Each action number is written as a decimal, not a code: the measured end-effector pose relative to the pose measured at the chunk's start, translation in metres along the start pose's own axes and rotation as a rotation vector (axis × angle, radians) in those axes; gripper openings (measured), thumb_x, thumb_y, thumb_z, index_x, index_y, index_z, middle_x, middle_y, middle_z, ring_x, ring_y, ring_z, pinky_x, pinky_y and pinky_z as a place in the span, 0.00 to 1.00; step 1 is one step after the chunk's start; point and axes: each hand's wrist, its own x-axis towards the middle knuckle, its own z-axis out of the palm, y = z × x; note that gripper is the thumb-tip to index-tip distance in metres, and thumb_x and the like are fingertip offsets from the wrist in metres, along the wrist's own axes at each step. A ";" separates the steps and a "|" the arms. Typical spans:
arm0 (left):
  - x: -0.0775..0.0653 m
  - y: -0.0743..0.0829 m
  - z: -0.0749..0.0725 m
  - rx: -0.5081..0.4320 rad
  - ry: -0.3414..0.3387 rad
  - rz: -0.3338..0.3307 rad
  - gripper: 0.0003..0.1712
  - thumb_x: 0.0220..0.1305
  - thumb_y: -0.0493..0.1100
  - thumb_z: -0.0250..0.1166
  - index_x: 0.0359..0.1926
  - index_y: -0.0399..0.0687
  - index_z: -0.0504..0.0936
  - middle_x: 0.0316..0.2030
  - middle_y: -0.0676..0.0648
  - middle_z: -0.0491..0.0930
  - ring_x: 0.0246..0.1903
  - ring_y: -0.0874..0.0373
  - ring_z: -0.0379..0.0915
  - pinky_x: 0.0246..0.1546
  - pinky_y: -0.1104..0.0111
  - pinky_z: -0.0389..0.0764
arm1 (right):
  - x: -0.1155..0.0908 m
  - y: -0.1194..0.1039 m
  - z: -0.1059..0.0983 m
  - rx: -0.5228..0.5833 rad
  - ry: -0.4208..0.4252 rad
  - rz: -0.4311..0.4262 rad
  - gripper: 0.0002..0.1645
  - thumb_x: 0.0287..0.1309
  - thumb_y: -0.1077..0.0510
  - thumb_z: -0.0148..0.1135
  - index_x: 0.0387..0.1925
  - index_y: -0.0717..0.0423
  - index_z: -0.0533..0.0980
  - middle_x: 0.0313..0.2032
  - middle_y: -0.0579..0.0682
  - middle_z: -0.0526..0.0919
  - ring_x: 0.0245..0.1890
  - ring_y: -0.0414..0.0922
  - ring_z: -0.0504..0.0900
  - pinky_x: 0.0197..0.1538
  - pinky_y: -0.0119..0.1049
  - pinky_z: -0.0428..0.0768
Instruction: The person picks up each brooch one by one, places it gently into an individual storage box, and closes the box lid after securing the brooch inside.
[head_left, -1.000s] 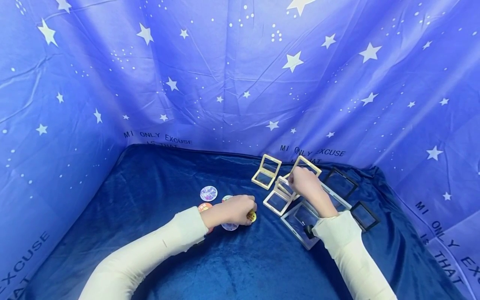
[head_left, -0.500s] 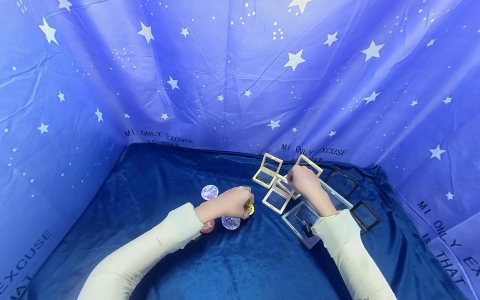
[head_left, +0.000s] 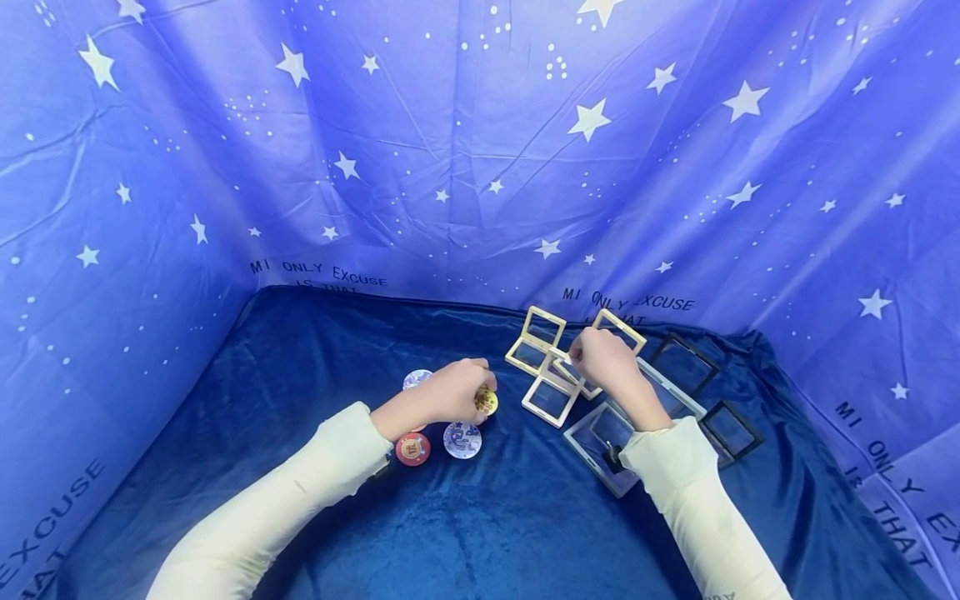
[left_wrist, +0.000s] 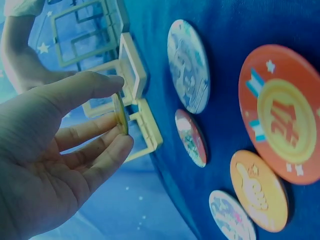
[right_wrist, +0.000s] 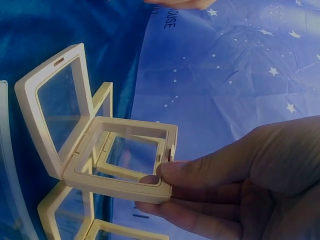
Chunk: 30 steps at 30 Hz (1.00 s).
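In my left hand (head_left: 450,393) a small yellow round badge (head_left: 487,403) is pinched on edge between thumb and fingertips, as the left wrist view confirms. Under and around that hand lie more badges: a red one (head_left: 413,449), a purple-white one (head_left: 462,440) and an orange thumbs-up one (left_wrist: 258,190). My right hand (head_left: 603,360) pinches the rim of a cream hinged display frame (right_wrist: 125,187) with a clear window. The frame's other half (right_wrist: 55,110) stands tilted up from the hinge in the right wrist view. The badge and this frame are well apart.
A yellow opened frame (head_left: 536,342) stands left of the right hand, another (head_left: 621,327) behind it. A grey frame (head_left: 596,458) lies partly under the right wrist. Black frames (head_left: 684,367) are farther right. A starry curtain (head_left: 450,150) closes off the back.
My left hand has drifted back and slightly left with the yellow badge, uncovering the red and purple-white badges. The right hand and its frame have shifted only slightly left.
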 end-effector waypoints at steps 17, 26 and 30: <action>-0.013 -0.009 -0.021 -0.015 0.024 -0.126 0.21 0.52 0.41 0.79 0.48 0.40 0.87 0.43 0.46 0.82 0.37 0.57 0.75 0.41 0.65 0.80 | 0.005 -0.017 0.004 -0.014 -0.016 -0.106 0.16 0.57 0.74 0.54 0.23 0.57 0.81 0.20 0.48 0.77 0.22 0.43 0.70 0.29 0.38 0.71; -0.019 -0.009 -0.026 -0.035 0.045 -0.140 0.21 0.54 0.39 0.78 0.49 0.39 0.87 0.43 0.45 0.81 0.39 0.56 0.76 0.42 0.64 0.81 | 0.006 -0.029 0.010 0.033 -0.048 -0.185 0.16 0.58 0.75 0.54 0.24 0.57 0.81 0.20 0.45 0.74 0.22 0.41 0.69 0.29 0.36 0.69; -0.020 -0.007 -0.027 -0.049 0.040 -0.152 0.22 0.54 0.39 0.78 0.51 0.38 0.86 0.45 0.44 0.82 0.40 0.55 0.77 0.44 0.63 0.82 | 0.006 -0.036 0.011 0.040 -0.061 -0.176 0.12 0.61 0.71 0.60 0.40 0.61 0.87 0.38 0.56 0.90 0.40 0.52 0.88 0.44 0.47 0.85</action>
